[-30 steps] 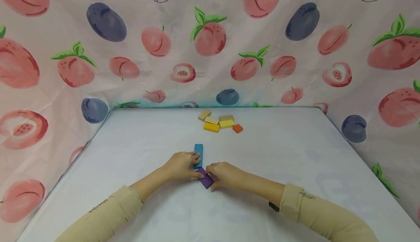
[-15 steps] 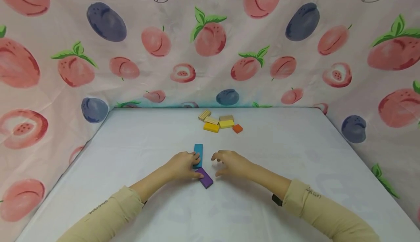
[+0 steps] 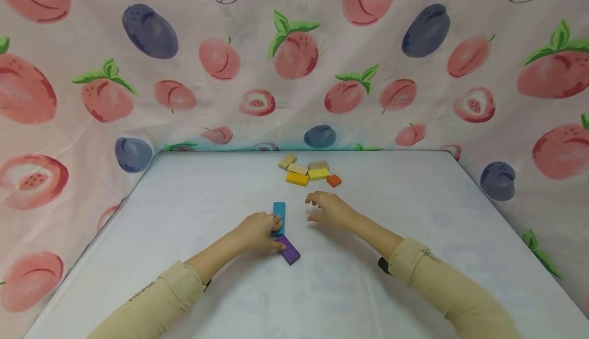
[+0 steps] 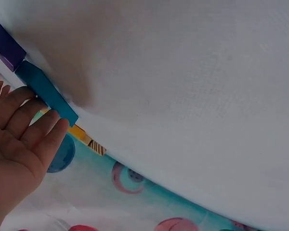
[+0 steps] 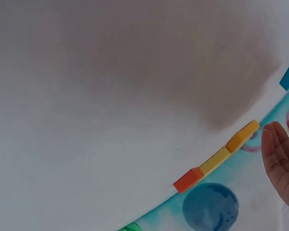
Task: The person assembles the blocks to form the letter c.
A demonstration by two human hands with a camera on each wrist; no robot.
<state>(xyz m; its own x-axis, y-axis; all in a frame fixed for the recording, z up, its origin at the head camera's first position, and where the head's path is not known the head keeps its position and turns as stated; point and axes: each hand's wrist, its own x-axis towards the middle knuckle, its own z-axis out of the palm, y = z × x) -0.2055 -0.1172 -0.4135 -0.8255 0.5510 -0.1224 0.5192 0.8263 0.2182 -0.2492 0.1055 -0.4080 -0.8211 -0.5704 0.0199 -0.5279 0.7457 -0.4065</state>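
On the white table in the head view, a blue block (image 3: 279,210) lies lengthwise, its near end meeting a purple block (image 3: 290,253) set at an angle. My left hand (image 3: 256,230) rests its fingers on the blue block and its thumb on the purple one. The left wrist view shows the fairly straight fingers (image 4: 31,122) along the blue block's side. My right hand (image 3: 332,210) hovers over the table to the right of the blue block, fingers loosely bent and holding nothing. In the right wrist view, the hand (image 5: 282,156) appears at the right edge.
Toward the back lie an orange-red block (image 3: 334,180), a deep yellow block (image 3: 297,179), a light yellow block (image 3: 318,174) and several plain wooden blocks, one of them striped (image 3: 287,162). A fruit-print cloth (image 3: 294,98) hangs behind the table.
My right hand has let go of the purple block and moved away from it toward the back blocks. The left hand stays where it was, and both blocks keep their places.
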